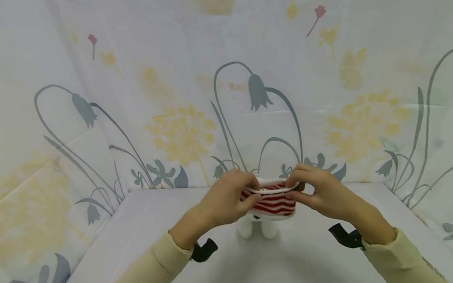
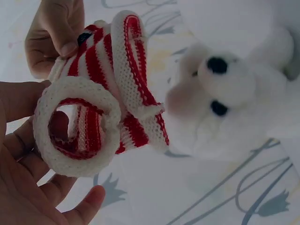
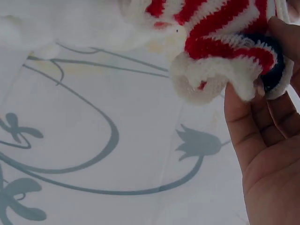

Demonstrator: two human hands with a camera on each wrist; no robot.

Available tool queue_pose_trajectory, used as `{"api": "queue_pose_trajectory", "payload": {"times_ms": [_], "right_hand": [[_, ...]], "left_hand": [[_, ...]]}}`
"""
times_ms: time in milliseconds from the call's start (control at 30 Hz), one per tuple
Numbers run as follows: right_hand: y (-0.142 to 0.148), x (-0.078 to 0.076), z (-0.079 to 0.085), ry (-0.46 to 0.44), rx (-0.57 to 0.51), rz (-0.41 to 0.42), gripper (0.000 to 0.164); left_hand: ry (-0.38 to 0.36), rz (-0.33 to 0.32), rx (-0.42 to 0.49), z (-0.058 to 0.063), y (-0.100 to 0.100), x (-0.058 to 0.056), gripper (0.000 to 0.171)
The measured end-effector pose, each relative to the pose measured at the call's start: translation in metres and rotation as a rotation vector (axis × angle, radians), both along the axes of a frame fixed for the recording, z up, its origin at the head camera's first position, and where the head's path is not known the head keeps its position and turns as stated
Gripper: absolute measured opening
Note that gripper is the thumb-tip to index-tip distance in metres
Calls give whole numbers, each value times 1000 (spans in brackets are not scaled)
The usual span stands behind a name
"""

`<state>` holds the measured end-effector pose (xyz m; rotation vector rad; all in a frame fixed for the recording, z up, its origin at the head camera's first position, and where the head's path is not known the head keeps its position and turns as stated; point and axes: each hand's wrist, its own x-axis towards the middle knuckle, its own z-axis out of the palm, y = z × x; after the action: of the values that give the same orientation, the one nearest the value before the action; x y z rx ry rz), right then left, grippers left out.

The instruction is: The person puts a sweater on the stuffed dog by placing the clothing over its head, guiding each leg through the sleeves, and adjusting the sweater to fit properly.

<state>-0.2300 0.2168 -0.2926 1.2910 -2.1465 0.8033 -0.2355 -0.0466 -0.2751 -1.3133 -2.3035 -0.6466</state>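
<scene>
Just above the toy bear [image 2: 243, 91], the left hand [image 1: 227, 198] and right hand [image 1: 321, 192] each have a pinching grip on a red-and-white striped sweater [image 1: 274, 205].

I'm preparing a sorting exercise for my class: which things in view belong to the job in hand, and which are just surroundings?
Job:
red-and-white striped knitted garment, gripped by the left hand and right hand
white plush toy, close by, so probably included

Surroundings:
flat white tabletop
white backdrop sheet printed with grey and yellow flowers
black curved pieces at the wrists
</scene>
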Motion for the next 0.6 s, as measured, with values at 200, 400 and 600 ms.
{"api": "queue_pose_trajectory", "payload": {"times_ms": [200, 400, 600], "right_hand": [[-14, -26, 12, 101, 60, -30, 27], [-19, -49, 0, 87, 130, -144, 24], [-21, -55, -17, -102, 170, -188, 15]], "left_hand": [[161, 93, -32, 6, -5, -29, 10], [6, 137, -61, -10, -7, -54, 7], [-85, 130, -76, -33, -7, -69, 11]]}}
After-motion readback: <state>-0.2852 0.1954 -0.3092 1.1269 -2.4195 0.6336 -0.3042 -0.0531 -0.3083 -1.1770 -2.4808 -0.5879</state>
